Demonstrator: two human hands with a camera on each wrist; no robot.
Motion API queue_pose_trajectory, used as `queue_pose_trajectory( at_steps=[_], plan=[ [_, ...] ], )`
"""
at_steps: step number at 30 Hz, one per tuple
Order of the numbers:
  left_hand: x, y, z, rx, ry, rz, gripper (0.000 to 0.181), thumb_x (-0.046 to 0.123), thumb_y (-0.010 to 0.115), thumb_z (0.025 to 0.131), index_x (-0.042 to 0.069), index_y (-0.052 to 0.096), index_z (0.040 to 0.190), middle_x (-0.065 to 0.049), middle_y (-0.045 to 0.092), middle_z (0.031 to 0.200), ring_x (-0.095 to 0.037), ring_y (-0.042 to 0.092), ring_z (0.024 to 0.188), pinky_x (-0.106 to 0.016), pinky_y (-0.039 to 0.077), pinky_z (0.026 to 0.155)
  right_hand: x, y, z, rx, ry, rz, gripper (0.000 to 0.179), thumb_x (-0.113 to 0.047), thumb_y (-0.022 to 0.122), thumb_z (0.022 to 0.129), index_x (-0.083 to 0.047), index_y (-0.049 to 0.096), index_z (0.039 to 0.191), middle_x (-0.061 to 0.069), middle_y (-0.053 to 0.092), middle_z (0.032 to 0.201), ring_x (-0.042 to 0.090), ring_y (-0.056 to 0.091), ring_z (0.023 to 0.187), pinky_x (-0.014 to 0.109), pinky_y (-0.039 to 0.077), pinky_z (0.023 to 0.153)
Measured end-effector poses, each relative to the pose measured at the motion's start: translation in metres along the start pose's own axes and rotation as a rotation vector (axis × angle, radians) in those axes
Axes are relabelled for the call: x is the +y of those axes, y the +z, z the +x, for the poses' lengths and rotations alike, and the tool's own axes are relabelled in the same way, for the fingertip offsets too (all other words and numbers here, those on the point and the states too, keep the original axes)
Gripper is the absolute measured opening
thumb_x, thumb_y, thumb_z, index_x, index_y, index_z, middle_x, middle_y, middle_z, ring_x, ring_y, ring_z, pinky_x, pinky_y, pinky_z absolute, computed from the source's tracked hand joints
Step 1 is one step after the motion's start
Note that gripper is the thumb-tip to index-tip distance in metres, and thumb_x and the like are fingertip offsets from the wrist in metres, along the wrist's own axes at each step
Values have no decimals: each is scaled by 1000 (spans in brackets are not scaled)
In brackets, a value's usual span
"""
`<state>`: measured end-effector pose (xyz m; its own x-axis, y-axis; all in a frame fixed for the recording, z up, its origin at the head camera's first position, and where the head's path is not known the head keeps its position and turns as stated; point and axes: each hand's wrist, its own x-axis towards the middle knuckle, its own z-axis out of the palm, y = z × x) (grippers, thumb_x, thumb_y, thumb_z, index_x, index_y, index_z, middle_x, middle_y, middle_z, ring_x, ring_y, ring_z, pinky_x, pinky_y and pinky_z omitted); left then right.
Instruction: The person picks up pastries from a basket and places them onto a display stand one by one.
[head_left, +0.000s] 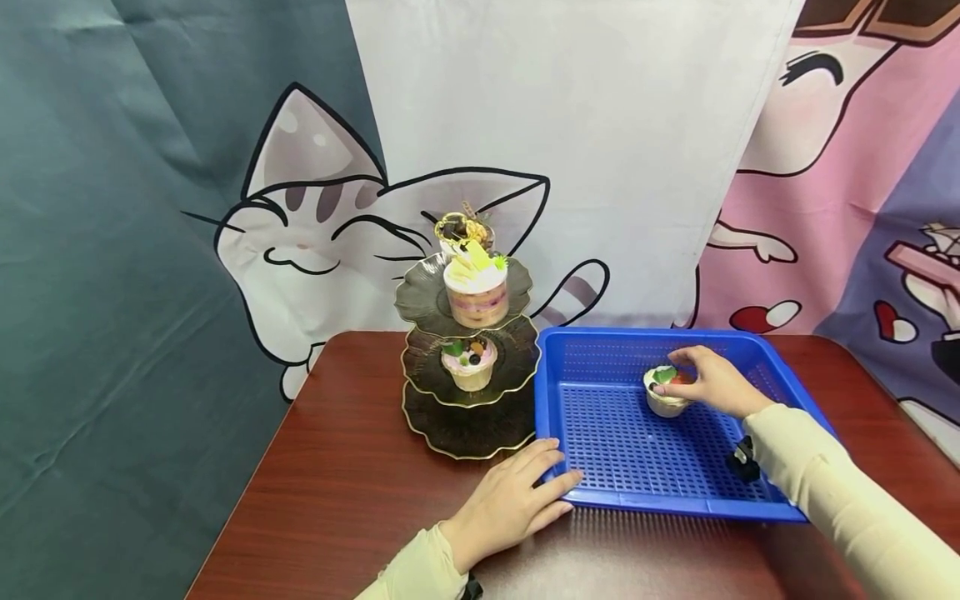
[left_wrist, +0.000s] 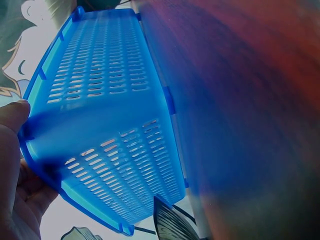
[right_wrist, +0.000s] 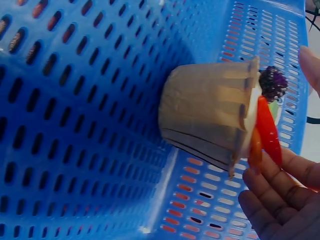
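A cupcake (head_left: 665,395) in a pale paper cup stands in the blue plastic basket (head_left: 630,505). Cream, a green leaf, a dark berry and red strawberry pieces top it. My right hand (head_left: 712,382) reaches over this cupcake. In the right wrist view, its fingers (right_wrist: 285,187) lie close by the strawberry, while the thumb (right_wrist: 311,62) stands apart on the berry's side. My left hand (head_left: 517,492) rests on the basket's near left corner. Its fingers lie across the blue rim (left_wrist: 42,172), fairly straight in the head view.
Left of the basket stands a dark three-tier stand (head_left: 420,433) with gold scalloped edges. Its middle tier bears another cupcake (head_left: 470,371); higher up are a layered dessert cup (head_left: 477,302) and a chocolate-topped one (head_left: 452,230). A printed cat curtain (head_left: 600,125) hangs behind the brown table (head_left: 322,492).
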<state>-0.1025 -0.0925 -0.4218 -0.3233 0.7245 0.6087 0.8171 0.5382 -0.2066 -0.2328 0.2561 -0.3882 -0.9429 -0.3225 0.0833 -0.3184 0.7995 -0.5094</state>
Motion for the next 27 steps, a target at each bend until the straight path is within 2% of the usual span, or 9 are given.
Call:
queue_pose_trajectory(
  at_steps=[3, 8, 18, 27],
  plan=[
    [0, 0, 0, 1, -1, 3, 30, 38, 56, 95, 22, 65, 119, -3, 64, 114, -21, 55, 123, -30, 46, 105, 2, 2, 1, -4, 0, -29, 75, -38, 79, 76, 16, 53, 122, 34, 57, 117, 45, 54, 109, 57, 45, 92],
    [-1, 1, 0, -2, 1, 6, 30, 39, 56, 95, 22, 65, 118, -3, 64, 114, -22, 56, 122, -30, 45, 105, 6, 6, 2, -13, -10, -89, 75, -39, 82, 72, 16, 56, 116, 30, 61, 108, 37, 58, 97, 48, 49, 82],
    [-2, 0, 1, -9, 0, 8, 30, 38, 56, 95, 22, 65, 120, -3, 63, 115, -21, 55, 124, -30, 45, 105, 6, 7, 3, -43, 3, -156, 77, -41, 82, 70, 17, 57, 114, 28, 58, 104, 30, 56, 87, 34, 47, 71],
    [0, 1, 0, -5, 2, -1, 30, 38, 57, 95, 21, 65, 119, -4, 64, 114, -22, 55, 123, -30, 46, 105, 8, 11, 3, -20, -30, -178, 67, -33, 82, 70, 19, 59, 106, 29, 60, 98, 31, 57, 84, 39, 48, 71]
  ],
)
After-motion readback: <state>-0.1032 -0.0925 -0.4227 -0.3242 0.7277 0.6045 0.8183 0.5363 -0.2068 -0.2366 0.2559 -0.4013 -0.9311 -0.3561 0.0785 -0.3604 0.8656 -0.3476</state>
